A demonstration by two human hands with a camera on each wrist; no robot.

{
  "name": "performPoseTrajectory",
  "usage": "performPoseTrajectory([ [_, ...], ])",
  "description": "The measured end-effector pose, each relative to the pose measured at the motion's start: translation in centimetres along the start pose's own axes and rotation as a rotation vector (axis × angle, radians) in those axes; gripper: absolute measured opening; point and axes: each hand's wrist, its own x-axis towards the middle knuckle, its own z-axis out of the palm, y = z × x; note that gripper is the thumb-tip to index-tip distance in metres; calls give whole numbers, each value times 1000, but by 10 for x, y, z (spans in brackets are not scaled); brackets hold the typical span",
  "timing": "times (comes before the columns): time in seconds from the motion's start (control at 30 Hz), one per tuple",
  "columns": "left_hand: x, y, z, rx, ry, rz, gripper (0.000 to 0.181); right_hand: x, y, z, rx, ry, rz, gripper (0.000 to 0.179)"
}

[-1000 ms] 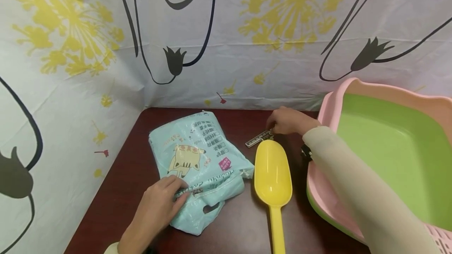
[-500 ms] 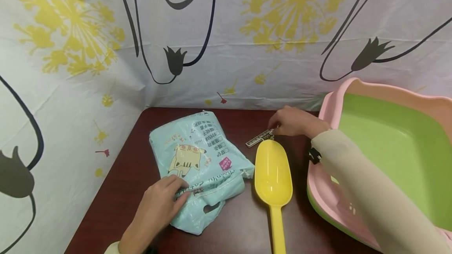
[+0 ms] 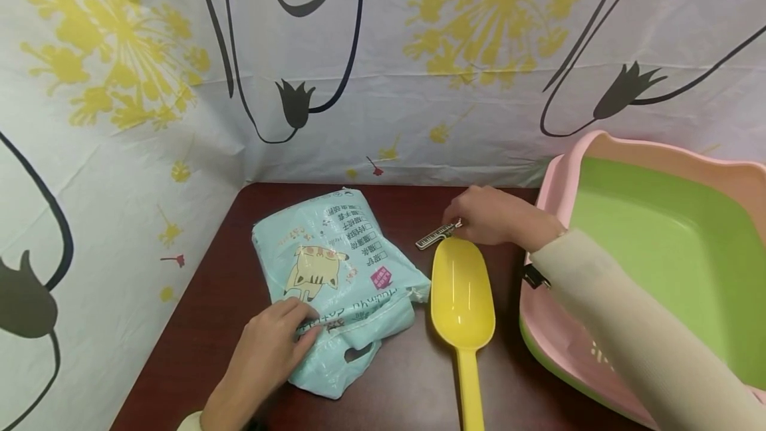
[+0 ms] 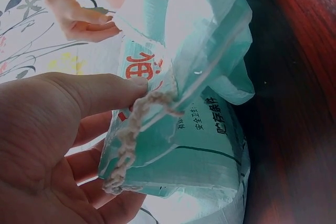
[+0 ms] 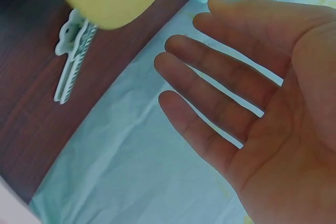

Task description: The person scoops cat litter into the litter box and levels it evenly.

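Note:
On the dark red table [image 3: 383, 394] lies a light-blue cat litter bag [image 3: 335, 251] with a printed cat. My left hand [image 3: 272, 344] rests on its lower left part. In the left wrist view, the thumb of the left hand [image 4: 68, 129] touches the bag beside a braided string seam, with the other fingers loosely bent along its side. My right hand [image 3: 491, 215] hovers near a small white toothed clip [image 3: 437, 236], covering part of it from the head view. The right wrist view shows that right hand [image 5: 252, 98] with extended fingers, apart from the clip [image 5: 73, 61].
A yellow scoop [image 3: 462, 291] lies right of the bag, its handle toward me. At right stands a pink-rimmed green litter box [image 3: 658, 251], partly under my right sleeve [image 3: 640, 331]. A patterned white cloth [image 3: 359, 52] hangs behind the table and along its left.
My right hand has shifted slightly toward me and toward the scoop, now covering more of the clip's right end. The left hand and the bag stay put.

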Motion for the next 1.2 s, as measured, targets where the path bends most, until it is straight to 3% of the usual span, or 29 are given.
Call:
performPoseTrajectory([
  [0.3,0,0,-1,-6,-7,-11,31,-11,-33,2,-95,9,-37,20],
  [0.7,-1,-3,2,1,37,45,33,-23,-70,20,-85,29,-33,19],
  [1.2,-1,-3,3,-5,44,42,33,-26,-79,54,-10,182,-66,19],
])
